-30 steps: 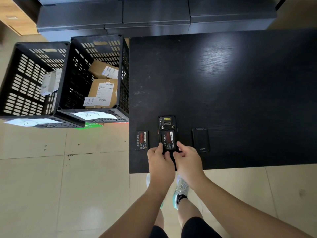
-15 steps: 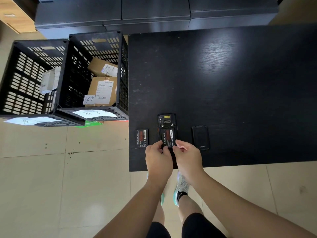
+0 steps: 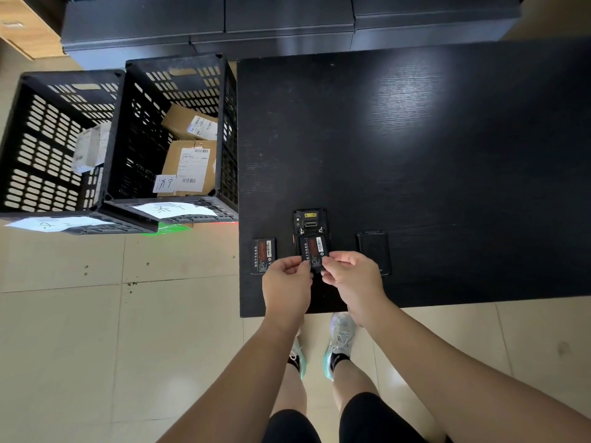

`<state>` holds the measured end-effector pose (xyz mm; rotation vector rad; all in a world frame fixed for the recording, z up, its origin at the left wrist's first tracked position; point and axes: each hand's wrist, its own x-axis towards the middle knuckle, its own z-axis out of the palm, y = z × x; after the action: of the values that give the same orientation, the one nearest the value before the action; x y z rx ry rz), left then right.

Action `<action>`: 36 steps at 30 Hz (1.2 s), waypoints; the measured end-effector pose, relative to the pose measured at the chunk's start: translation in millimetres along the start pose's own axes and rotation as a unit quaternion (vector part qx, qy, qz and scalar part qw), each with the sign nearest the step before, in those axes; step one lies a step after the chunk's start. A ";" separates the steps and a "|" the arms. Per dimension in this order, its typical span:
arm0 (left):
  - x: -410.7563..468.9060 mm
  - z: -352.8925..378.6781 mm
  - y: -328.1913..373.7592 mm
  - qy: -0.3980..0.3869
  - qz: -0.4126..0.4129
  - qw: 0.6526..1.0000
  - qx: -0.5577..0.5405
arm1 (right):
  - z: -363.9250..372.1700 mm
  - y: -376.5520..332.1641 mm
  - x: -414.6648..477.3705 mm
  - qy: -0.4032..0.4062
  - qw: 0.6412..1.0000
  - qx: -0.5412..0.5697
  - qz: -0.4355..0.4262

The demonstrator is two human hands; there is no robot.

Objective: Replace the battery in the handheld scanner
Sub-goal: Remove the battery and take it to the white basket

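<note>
The black handheld scanner (image 3: 309, 222) lies face down near the front edge of the black table (image 3: 415, 139), its back open. A black battery with a red label (image 3: 314, 252) is tilted up over the scanner's bay. My left hand (image 3: 287, 287) pinches its lower left corner and my right hand (image 3: 351, 279) pinches its lower right corner. A second, similar battery (image 3: 263, 255) lies flat on the table to the left. The black back cover (image 3: 373, 251) lies flat to the right, partly behind my right hand.
Two black slotted crates (image 3: 121, 132) stand on the floor left of the table and hold cardboard parcels (image 3: 188, 164). Dark cabinets (image 3: 287, 24) run along the back. My feet are under the table's front edge.
Both hands have drawn slightly back toward me, and the battery's near end has lifted out of the scanner's bay. Other battery and cover are unmoved.
</note>
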<state>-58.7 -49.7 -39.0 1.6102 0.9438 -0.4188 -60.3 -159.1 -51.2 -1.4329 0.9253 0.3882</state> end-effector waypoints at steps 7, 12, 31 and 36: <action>-13.3 -6.8 15.4 -0.023 0.009 1.000 -0.010 | -3.8 -9.1 -10.3 -0.007 0.999 0.031 0.003; -32.3 -11.7 40.6 -0.044 0.048 0.998 -0.006 | -8.5 -33.7 -28.7 0.000 0.998 0.060 -0.009; -211.5 109.4 163.6 -0.319 0.241 0.914 0.069 | -194.7 -140.7 -159.4 0.231 0.910 0.288 -0.187; -294.7 175.5 144.3 -0.446 0.256 0.848 0.128 | -289.4 -114.2 -201.3 0.321 0.860 0.338 -0.208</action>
<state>-90.6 -318.4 216.5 1.5610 -0.2626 -0.8309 -189.2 -391.0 207.5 -1.0435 1.0867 -0.7350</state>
